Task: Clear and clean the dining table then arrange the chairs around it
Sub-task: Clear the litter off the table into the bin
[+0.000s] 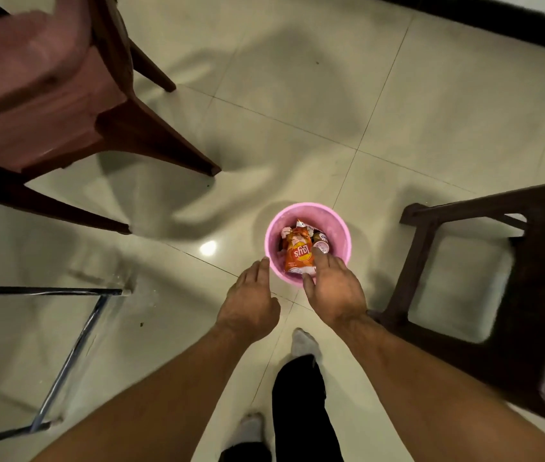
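A pink waste bin [339, 228] stands on the tiled floor and holds wrappers and small cups. An orange chip bag [299, 251] sticks up at the bin's near side. My right hand [334, 288] is over the bin's near rim, its thumb and forefinger pinching the bag's lower right corner. My left hand [251, 295] hovers just left of the bin, palm down, fingers straight and close together, holding nothing. One corner of the glass dining table [74, 345] with its metal frame shows at the lower left.
A wooden chair with a pink cushion [31, 88] stands at the upper left, its legs reaching toward the bin. A dark wooden chair with a pale seat [464, 288] stands close on the right. My feet in grey socks [304, 343] are just behind the bin.
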